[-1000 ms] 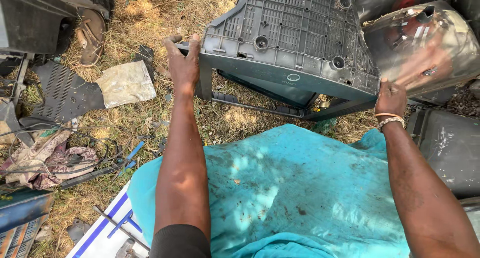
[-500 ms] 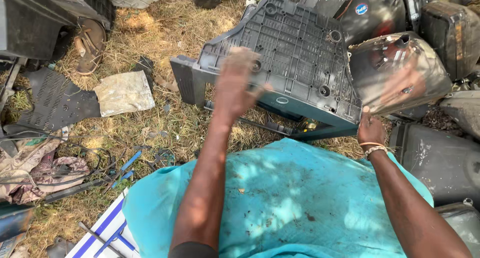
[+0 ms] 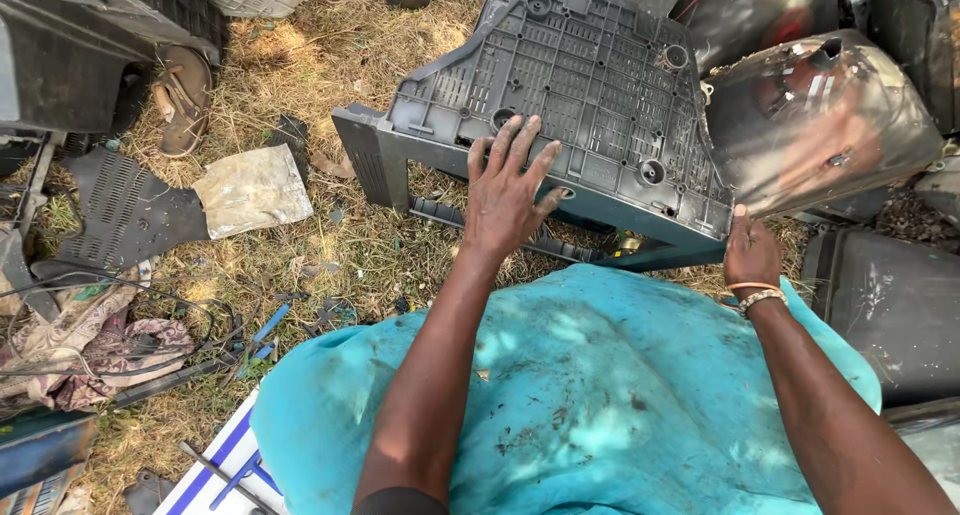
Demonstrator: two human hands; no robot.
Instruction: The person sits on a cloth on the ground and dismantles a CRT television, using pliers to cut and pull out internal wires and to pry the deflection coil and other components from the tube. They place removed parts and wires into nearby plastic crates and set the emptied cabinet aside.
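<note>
Head view, casing: grey plastic back shell (image 3: pixel 570 105) tipped up on dry grass (image 3: pixel 330 55), ribbed inside facing up, not yet stripped further.
Left hand (image 3: pixel 508 190): palm flat on shell, fingers spread, gripping nothing.
Right hand (image 3: pixel 752 255): at lower corner, fingers curled on edge.

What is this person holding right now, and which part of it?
The grey plastic casing. The left hand lies flat on its ribbed underside near the front edge; the right hand grips its near right corner.
</note>
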